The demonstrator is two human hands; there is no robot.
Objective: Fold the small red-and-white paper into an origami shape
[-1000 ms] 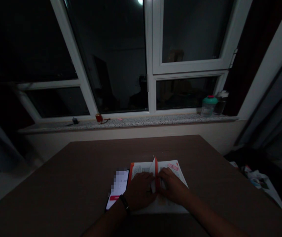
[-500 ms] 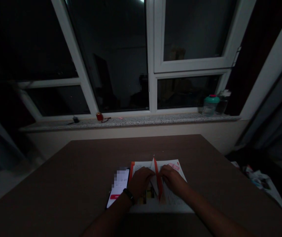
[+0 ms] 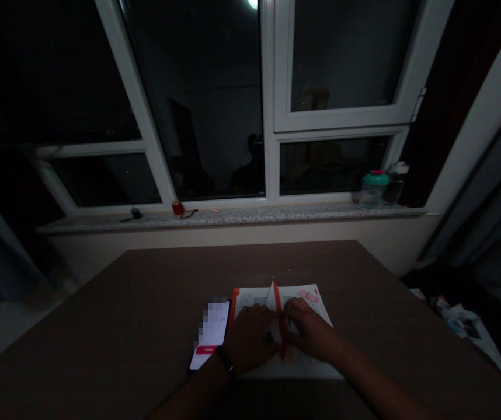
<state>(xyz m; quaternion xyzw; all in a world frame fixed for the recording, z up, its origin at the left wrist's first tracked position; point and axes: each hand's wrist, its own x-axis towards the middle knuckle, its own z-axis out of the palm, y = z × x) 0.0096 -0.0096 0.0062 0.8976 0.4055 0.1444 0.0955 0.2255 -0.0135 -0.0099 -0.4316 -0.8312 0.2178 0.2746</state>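
The person's left hand, palm down with fingers bent, and the right hand, fingers curled inward, meet at an upright, folded piece of white paper with a red-orange edge, each with fingertips against one side of it; how firmly they grip cannot be told. The folded piece stands over the middle of an open printed book with an orange corner, which lies on the dark brown wooden table. Just beside the book, on the left, lies a phone with a lit white screen, near the black wristband.
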